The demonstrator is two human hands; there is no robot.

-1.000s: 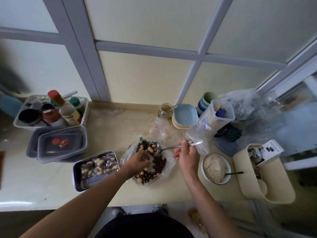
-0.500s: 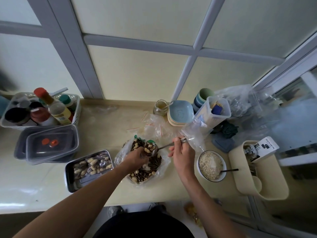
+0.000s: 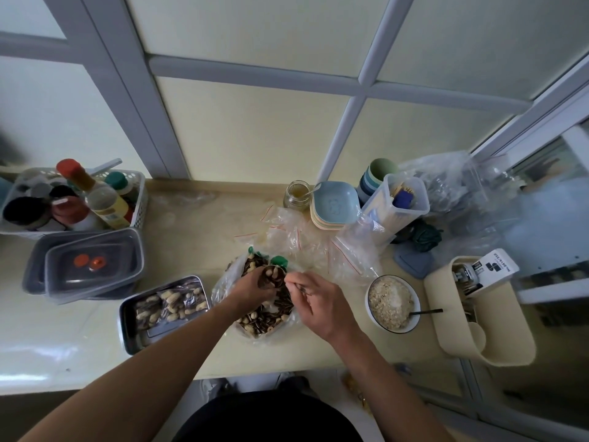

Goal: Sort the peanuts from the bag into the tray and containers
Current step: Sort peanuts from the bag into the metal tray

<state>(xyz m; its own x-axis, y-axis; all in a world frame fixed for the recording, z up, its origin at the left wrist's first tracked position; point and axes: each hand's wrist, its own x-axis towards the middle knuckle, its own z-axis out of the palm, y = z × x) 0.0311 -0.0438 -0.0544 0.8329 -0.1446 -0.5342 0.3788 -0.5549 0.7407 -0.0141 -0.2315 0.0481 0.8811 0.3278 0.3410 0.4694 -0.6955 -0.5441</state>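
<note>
A clear plastic bag lies open at the counter's front, holding peanuts mixed with dark seeds. My left hand reaches into it, fingers bent down at the bowl of a metal spoon that carries a few peanuts. The fingertips are hidden, so what they hold is unclear. My right hand pinches the spoon's handle just right of the bowl, above the bag. Left of the bag sits a steel tray with a pile of peanuts in it.
Grey lidded containers stand left of the tray, with a basket of bottles behind them. A bowl of oats with a spoon sits on the right, beside a beige holder. Empty zip bags, stacked plates and cups lie behind.
My right hand has slid down the spoon's handle toward the bowl and moved left over the bag. My left hand stays in the bag, at the spoon's bowl.
</note>
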